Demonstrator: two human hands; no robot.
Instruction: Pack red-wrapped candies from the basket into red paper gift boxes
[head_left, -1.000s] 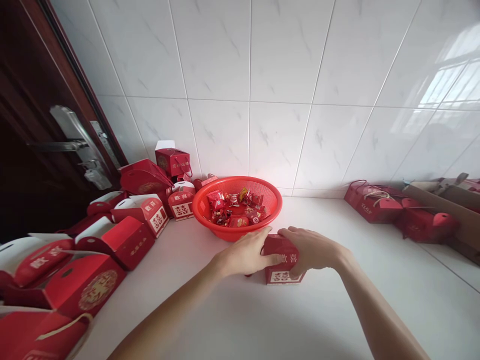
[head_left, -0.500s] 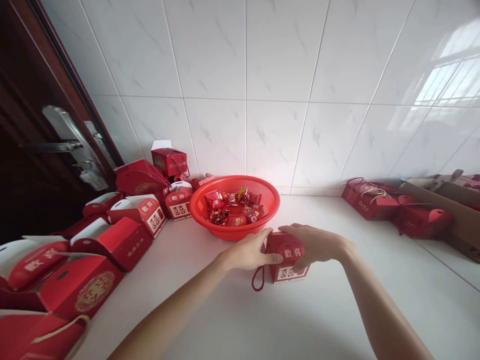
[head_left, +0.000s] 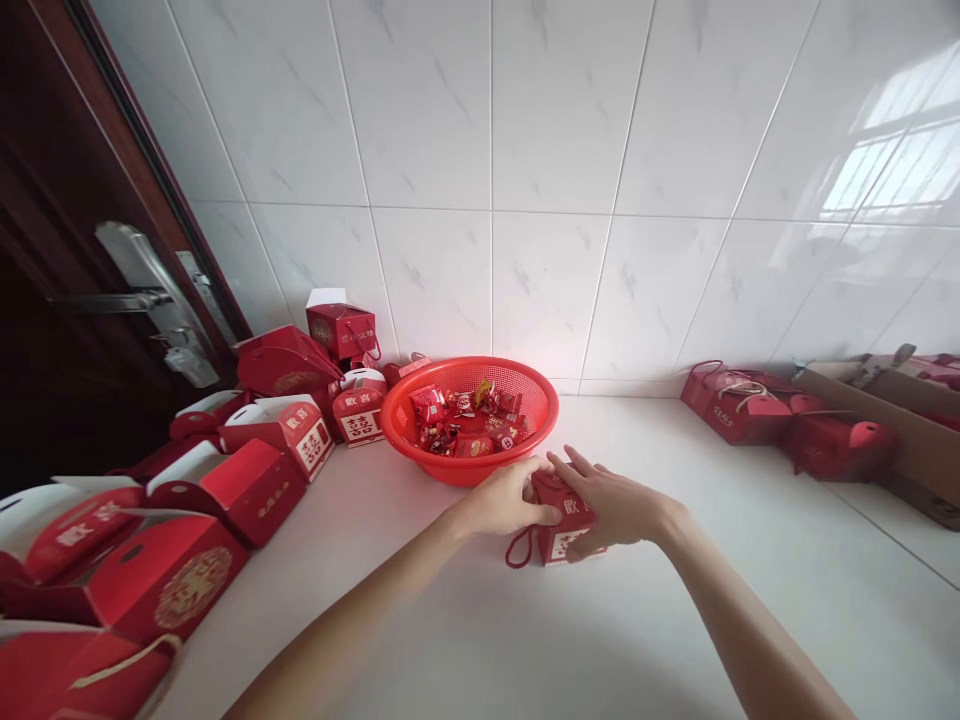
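Note:
A small red candy box point(head_left: 571, 507) with gold-white characters on its lid flap and a white printed panel stands on the white tabletop in front of me. My left hand point(head_left: 514, 498) clasps its upper left side, thumb on the front and fingers behind. Across the right side lies my right hand point(head_left: 619, 500), its thumb low on the front panel and its fingers stretched over the top and back. A dark red cord loop point(head_left: 519, 549) sticks out at the box's lower left. Just behind the hands is a red plastic basket point(head_left: 405, 455) holding wrapped sweets point(head_left: 474, 444).
Several red boxes, many with raised flaps, crowd the left side, including an open box point(head_left: 259, 490). Closed red boxes point(head_left: 739, 410) and a cardboard carton point(head_left: 915, 420) stand at the right. A tiled wall point(head_left: 547, 290) bounds the back; a dark door point(head_left: 52, 180) is at left.
My right hand has shifted slightly left and down over the box, its fingers now more spread. The left hand keeps its hold. The camera view has tilted up slightly.

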